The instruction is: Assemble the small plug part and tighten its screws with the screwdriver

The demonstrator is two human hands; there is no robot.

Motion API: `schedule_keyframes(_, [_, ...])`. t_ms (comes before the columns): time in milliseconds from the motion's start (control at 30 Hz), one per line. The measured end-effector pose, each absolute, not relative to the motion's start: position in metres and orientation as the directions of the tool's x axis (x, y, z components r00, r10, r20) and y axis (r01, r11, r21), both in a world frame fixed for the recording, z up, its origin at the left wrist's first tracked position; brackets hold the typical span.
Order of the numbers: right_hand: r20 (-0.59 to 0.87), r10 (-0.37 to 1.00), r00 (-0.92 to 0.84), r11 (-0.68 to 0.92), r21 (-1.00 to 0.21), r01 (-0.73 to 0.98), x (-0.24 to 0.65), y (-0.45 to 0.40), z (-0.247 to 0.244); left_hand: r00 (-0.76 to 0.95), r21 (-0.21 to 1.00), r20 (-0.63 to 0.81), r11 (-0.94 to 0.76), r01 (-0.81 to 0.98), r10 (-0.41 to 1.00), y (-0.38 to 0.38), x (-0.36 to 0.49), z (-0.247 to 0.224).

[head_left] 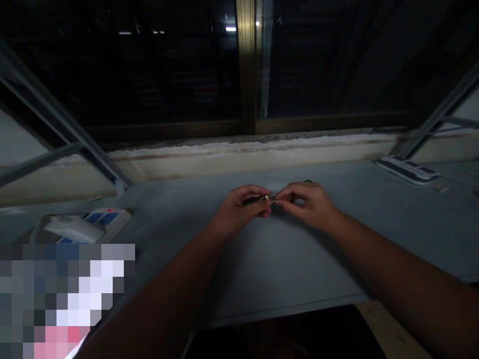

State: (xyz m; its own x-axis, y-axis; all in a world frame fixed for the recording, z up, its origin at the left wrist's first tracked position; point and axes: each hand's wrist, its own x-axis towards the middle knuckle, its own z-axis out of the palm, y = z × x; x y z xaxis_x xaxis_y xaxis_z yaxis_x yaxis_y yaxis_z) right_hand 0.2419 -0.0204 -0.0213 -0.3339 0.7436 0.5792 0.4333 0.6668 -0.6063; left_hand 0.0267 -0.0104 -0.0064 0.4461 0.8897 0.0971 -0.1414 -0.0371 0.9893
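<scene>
My left hand [239, 207] is closed in a pinch above the grey table, its thumb and fingers around a thin pale piece [267, 198] with a small whitish end. Facing it, my right hand [309, 202] pinches the other side of the same slender, string-like piece, so the hands are only a short gap apart. A bit of green and black shows inside my left hand. Another green edge [307, 181] peeks out behind my right hand. The picture is too dark and small to tell the kind of these items.
A power strip [407, 169] lies at the back right of the grey table [269, 269]. At the left stands another power strip [116, 219] with a white plug or adapter [75, 227]. Metal frame legs rise on both sides, before a dark window [168, 65]. A blurred patch covers the lower left.
</scene>
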Motion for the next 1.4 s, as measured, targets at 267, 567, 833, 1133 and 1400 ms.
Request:
schedule_keyframes(267, [0.497,0.766,-0.409,0.643,-0.575,0.506,0.236,-0.021,-0.021,0.201,0.964,0.134,-0.08,-0.253,0.97,0.009,0.006,0.005])
schedule_keyframes(567, [0.502,0.67,-0.547,0.709,-0.212,0.673,0.202,-0.017,-0.026,-0.066,0.925,0.079,-0.098,-0.368,0.995,0.032,-0.021,0.009])
schedule_keyframes(833, [0.321,0.707,-0.63,0.667,-0.006,0.745,0.139,0.007,-0.017,-0.062,0.904,0.027,-0.051,-0.424,0.998,0.043,-0.029,-0.003])
schedule_keyframes(1133, [0.287,0.595,-0.751,0.77,0.064,0.634,0.125,-0.01,-0.017,-0.056,0.91,0.039,-0.059,-0.41,0.998,0.042,-0.026,-0.006])
schedule_keyframes(1400, [0.454,0.503,-0.735,0.862,-0.316,0.395,0.172,-0.036,0.008,0.036,0.942,0.052,-0.037,-0.335,0.998,0.038,-0.022,-0.012])
